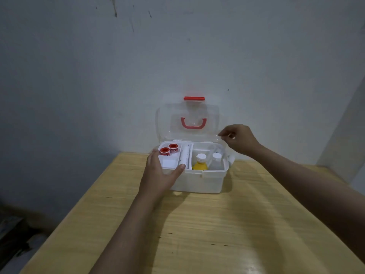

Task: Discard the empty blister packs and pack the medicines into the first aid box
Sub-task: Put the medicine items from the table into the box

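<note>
Nearest, our left hand (pixel 161 171) grips the first aid box (pixel 197 180) at its front-left corner on the table (pixel 217 224). Behind, our right hand (pixel 240 139) pinches the raised lid (pixel 187 119); closing it carelessly could jam on the upright bottles (pixel 200 163).

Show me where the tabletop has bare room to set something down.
Free: the yellow wooden table in front of the white plastic first aid box, between both forearms, and its left side. Crowded: the box's compartments, the left hand on its front rim, the right hand at the clear lid.
</note>
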